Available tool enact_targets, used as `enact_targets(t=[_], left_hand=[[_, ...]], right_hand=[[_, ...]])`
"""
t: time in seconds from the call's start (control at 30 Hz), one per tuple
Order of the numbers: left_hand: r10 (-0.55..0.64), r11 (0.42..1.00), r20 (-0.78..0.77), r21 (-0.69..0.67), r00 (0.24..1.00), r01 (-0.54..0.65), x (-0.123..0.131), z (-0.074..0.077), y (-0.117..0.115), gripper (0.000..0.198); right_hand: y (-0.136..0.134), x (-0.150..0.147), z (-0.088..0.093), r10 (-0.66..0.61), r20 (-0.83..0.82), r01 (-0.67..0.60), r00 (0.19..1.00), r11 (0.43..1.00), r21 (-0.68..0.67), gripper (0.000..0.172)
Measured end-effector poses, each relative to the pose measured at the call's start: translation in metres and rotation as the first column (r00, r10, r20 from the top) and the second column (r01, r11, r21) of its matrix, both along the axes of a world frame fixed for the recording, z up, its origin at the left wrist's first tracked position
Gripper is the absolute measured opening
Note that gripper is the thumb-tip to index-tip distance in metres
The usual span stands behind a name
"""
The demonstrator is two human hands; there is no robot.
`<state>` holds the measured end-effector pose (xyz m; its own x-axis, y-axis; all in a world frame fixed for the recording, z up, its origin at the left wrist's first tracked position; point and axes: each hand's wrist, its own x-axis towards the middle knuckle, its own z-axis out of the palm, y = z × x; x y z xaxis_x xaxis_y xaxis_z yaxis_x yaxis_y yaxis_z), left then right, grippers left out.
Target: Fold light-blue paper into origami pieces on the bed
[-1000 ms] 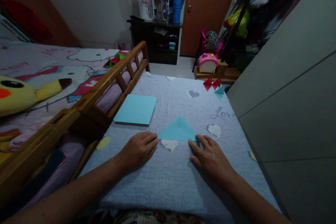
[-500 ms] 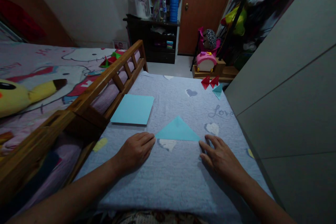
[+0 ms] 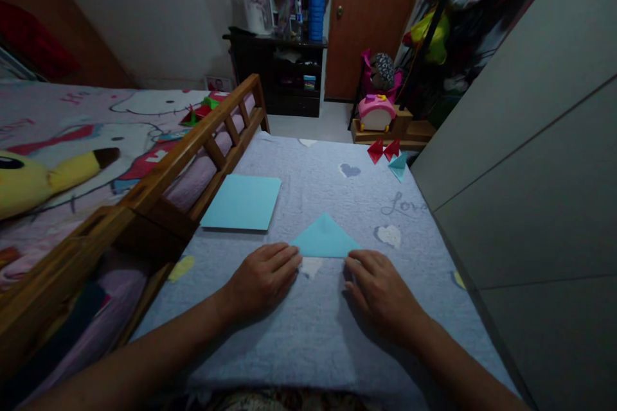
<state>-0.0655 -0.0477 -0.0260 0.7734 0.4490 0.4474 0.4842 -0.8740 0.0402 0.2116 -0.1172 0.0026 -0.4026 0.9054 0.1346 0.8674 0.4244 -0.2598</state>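
Note:
A light-blue sheet of paper folded into a triangle (image 3: 326, 239) lies on the bedspread in front of me, its point facing away and its long edge towards me. My left hand (image 3: 266, 276) covers the left corner, fingers together and closed on it. At the opposite corner, my right hand (image 3: 378, 289) has its fingers curled and closed on the paper. The thumbs' grip beneath is partly hidden. Farther left lies a flat stack of light-blue square paper (image 3: 242, 202).
Folded red paper pieces (image 3: 383, 151) and a folded blue paper piece (image 3: 398, 166) sit at the far right of the bedspread (image 3: 308, 327). A wooden bed rail (image 3: 159, 173) runs along the left; a pale cabinet (image 3: 525, 160) stands close on the right.
Both hands have moved inward along the folded paper's long edge, the right one leftward onto its corner. Its fingers, spread before, are now closer together. The view has shifted slightly.

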Motion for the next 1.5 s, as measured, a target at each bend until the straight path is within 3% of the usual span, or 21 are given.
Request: enact_targets(t=[0.13,0.27,0.47,0.8,1.17,1.4,1.5], left_hand=[[-0.045,0.998,-0.077,-0.051,0.996,0.041,0.017,-0.001,0.000,0.028],[-0.024,0.994,-0.155,-0.110,0.988,0.007,0.016,-0.004,0.000,0.029],[0.078,0.991,-0.131,-0.097,0.988,-0.091,0.005,-0.004,-0.001,0.019],[0.160,0.987,-0.094,-0.007,0.983,-0.161,-0.014,-0.004,-0.007,0.018],[0.212,0.977,-0.089,0.033,0.973,-0.210,-0.015,-0.001,-0.010,0.022],[0.286,0.950,-0.024,-0.126,0.958,-0.287,-0.011,0.008,-0.004,0.018],[0.322,0.922,0.014,-0.230,0.947,-0.310,-0.001,0.006,0.005,0.027]], right_hand=[[0.008,-0.036,-0.003,0.135,-0.031,-0.137,0.990,0.988,-0.077,0.049],[0.015,-0.046,-0.011,0.131,-0.033,-0.133,0.991,0.988,-0.075,0.051],[0.019,-0.048,-0.015,0.126,0.046,-0.126,0.991,0.992,-0.002,0.055],[0.004,-0.006,-0.016,0.027,0.047,-0.026,0.999,1.000,-0.008,0.048],[-0.012,0.039,-0.018,-0.078,0.071,0.072,0.994,0.995,0.074,0.039],[-0.004,0.038,-0.009,-0.137,0.046,0.135,0.990,0.990,0.046,0.020],[0.009,0.023,-0.003,-0.137,0.020,0.137,0.990,0.990,0.034,0.026]])
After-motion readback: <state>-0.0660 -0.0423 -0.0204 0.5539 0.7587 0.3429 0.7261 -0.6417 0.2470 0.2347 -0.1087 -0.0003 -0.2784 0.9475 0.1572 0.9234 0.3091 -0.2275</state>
